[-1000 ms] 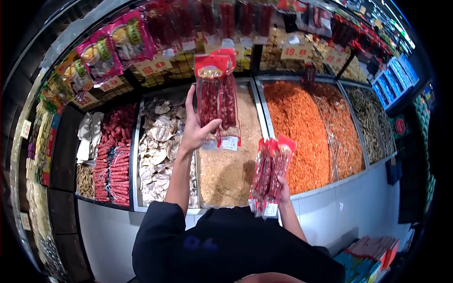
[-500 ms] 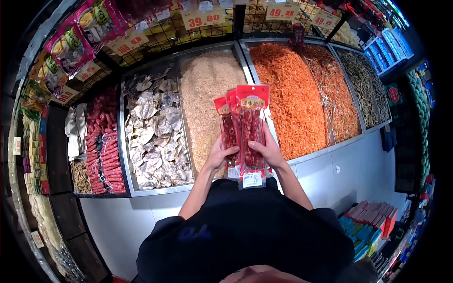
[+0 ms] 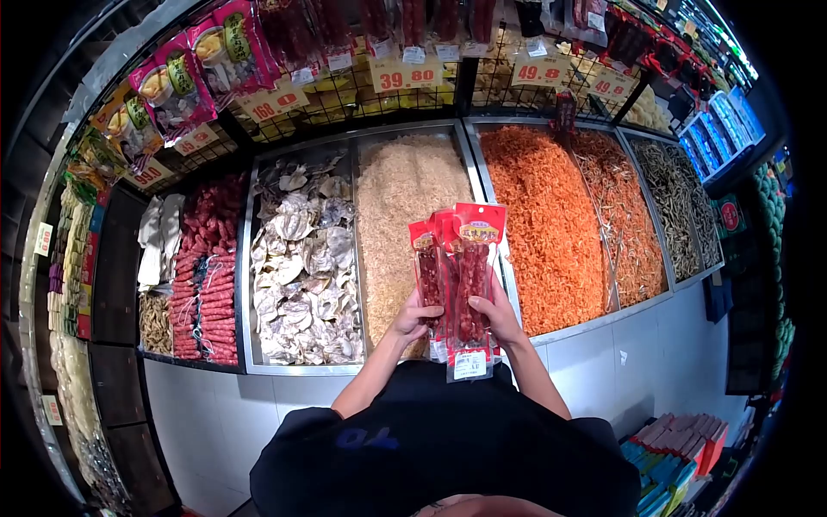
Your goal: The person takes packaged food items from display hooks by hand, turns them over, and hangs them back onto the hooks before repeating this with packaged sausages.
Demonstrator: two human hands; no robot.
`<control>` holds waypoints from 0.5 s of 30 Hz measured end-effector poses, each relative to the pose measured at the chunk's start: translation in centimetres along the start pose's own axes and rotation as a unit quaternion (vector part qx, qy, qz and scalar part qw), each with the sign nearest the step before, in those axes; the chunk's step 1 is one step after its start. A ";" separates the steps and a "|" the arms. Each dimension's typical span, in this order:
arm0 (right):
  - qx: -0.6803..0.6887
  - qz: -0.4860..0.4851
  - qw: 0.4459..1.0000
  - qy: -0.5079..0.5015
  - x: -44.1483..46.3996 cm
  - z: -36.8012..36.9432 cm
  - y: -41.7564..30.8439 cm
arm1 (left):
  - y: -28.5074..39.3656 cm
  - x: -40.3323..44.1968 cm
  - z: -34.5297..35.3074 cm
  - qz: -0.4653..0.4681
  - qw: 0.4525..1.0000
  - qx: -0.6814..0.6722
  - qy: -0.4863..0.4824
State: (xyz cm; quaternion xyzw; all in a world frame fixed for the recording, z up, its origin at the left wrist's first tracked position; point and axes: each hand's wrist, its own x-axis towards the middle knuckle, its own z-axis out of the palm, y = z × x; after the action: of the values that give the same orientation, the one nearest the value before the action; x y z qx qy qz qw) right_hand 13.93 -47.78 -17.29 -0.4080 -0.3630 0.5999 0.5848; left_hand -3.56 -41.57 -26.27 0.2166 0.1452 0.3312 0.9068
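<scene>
Several red-topped clear packs of dried sausage are fanned together in front of my body, over the front edge of the bins. My left hand [image 3: 415,317] grips the left sausage pack [image 3: 429,274], thumb across its front. Around the right edge of the front sausage pack [image 3: 472,280] closes my right hand [image 3: 498,312], its thumb pressed on the plastic. A white label [image 3: 470,364] shows at the bottom of the front pack. The rear packs are partly covered by the front one, and the fingers behind them are hidden.
Ahead are metal-edged bins of flat dried fish [image 3: 301,258], pale tiny dried shrimp [image 3: 405,189], orange dried shrimp [image 3: 543,233] and dark dried fish [image 3: 663,189]. Sausage links [image 3: 205,302] lie at left. Packaged goods hang above beside price signs [image 3: 405,76]. Stacked boxes [image 3: 680,444] stand lower right.
The view has tilted upward, so the bins sit lower and more hanging packs show along the top. Both hands still hold the sausage packs, now lower and slightly right in view.
</scene>
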 end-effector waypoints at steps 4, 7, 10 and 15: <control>0.028 0.011 1.000 -0.002 -0.4 -0.3 -0.3 | -0.2 0.0 -0.4 -0.001 1.000 -0.017 -0.010; 0.015 0.002 1.000 0.000 -0.6 0.0 -1.0 | -0.3 -0.2 -0.5 -0.009 1.000 -0.022 -0.010; -0.031 -0.008 0.999 -0.012 -0.5 0.3 -1.2 | -0.1 -0.5 0.1 -0.023 1.000 0.005 -0.018; -0.092 -0.017 0.996 -0.017 -0.5 1.2 -0.6 | -0.9 -0.5 -0.6 -0.034 0.999 0.003 0.032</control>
State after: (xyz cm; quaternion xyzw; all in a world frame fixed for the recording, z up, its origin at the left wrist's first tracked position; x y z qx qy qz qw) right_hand 13.10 -48.19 -16.23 -0.4434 -0.4330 0.5608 0.5490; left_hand -3.73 -42.34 -27.19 0.2033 0.1819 0.3062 0.9120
